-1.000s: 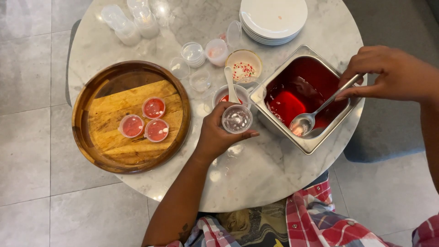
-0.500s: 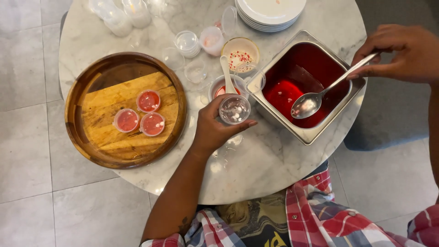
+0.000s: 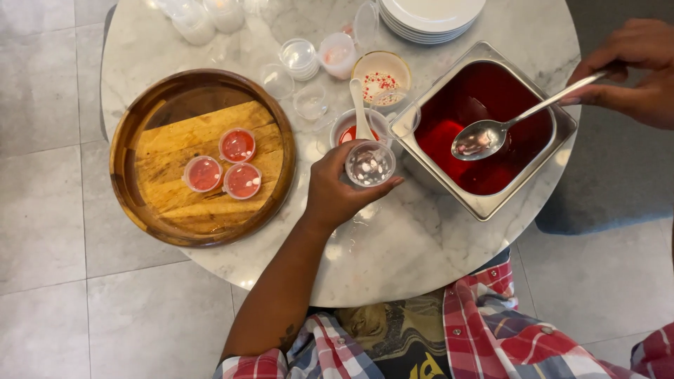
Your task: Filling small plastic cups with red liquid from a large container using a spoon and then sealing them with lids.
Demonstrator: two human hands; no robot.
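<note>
The left hand is curled around a small clear cup, holding it just above the marble table, near the table's middle and right beside the steel pan. The right hand is out past the table's right edge, fingers pinched shut on the handle of a metal spoon; the spoon's bowl hangs over the red liquid in the pan. Toward the left edge sits a round wooden tray with three filled red cups on it. A stack of white plates stands at the far edge, and a bowl of sprinkles lies just behind the pan's corner.
</note>
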